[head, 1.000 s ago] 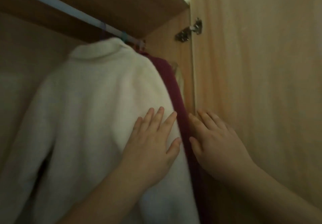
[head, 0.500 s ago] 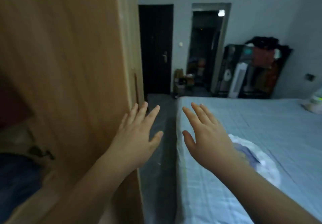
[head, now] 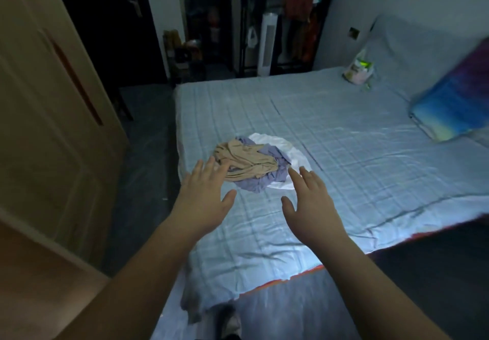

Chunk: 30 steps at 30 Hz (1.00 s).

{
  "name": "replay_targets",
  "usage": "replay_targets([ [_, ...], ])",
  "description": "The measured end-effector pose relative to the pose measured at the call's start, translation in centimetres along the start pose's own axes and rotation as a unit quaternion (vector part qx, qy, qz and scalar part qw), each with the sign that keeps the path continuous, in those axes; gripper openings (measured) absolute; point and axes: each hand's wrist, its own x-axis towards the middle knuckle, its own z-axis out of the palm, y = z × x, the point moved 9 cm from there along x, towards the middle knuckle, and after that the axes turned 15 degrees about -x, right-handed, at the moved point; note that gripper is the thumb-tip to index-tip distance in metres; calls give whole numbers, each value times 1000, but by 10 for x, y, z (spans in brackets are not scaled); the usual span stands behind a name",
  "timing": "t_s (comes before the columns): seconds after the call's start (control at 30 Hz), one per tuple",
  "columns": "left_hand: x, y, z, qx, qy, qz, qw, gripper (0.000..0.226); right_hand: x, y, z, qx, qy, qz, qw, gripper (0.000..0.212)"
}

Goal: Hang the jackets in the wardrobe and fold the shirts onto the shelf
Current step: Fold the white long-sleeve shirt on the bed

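Both hands reach out over the bed (head: 344, 138), fingers straight and spread, holding nothing. The left hand (head: 205, 199) has its fingertips at the near left edge of a crumpled pile of shirts (head: 254, 162); whether they touch it is unclear. The right hand (head: 309, 202) hovers just near and right of the pile. The wardrobe door (head: 47, 106) stands at the left.

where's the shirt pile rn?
Head view, centre: the shirt pile lies on the bed near its left edge, just ahead of the left hand and right hand, with the wardrobe door off to the left.
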Motion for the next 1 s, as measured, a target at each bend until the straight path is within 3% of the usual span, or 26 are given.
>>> replay_targets([
  [0.27,113,-42,69,-40,-22,-13,999,79,105,30,71,-3,-50,-8,999,67],
  [0.53,227,-107,146,-110,-78,-80,988,75,229,42,174,7,-128,-30,991,64],
  [0.77,301,-124,212,-150,-104,-101,978,75,278,91,271,21,-205,22,978,63],
  [0.87,324,-127,251,-162,-106,-84,977,74,300,113,308,17,-222,21,975,62],
  [1.0,349,-143,317,-163,-146,-121,968,75,334,138,366,34,-250,16,967,60],
])
